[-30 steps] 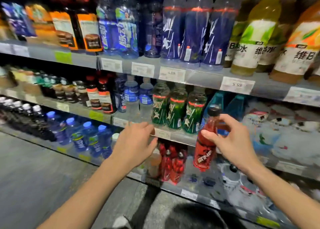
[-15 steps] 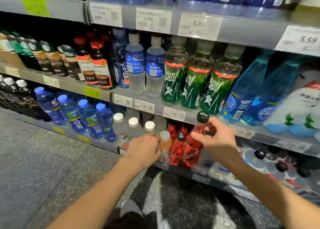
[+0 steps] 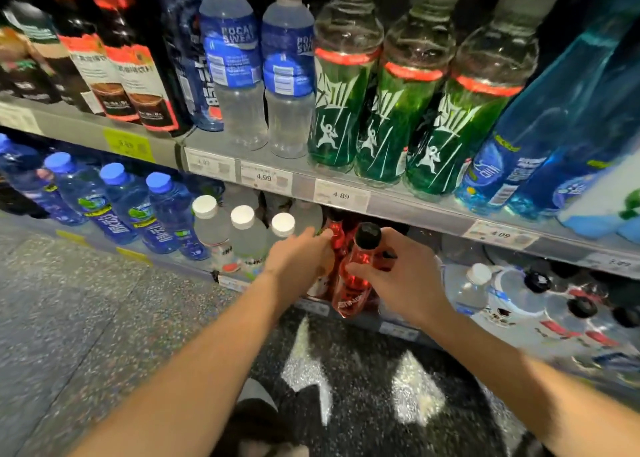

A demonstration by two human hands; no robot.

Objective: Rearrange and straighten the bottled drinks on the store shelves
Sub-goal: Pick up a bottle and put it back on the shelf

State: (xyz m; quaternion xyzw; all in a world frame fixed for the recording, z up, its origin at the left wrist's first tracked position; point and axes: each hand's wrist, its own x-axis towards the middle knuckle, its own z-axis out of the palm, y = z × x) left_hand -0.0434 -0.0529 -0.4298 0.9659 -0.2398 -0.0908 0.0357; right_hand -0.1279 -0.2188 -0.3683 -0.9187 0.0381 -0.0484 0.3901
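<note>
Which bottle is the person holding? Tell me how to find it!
Look under the shelf edge with price tags. By the white-capped clear bottles on the bottom shelf, the right hand grips a red plastic bottle. Only it has a black cap.

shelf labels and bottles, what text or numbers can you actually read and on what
"POCARI SWEAT" on the blue-label bottle
"4.99" on the price tag
"4.89" on the next price tag
"4.09" on the right price tag
Yellow tag, red bottle label, other labels: too blurred.
</note>
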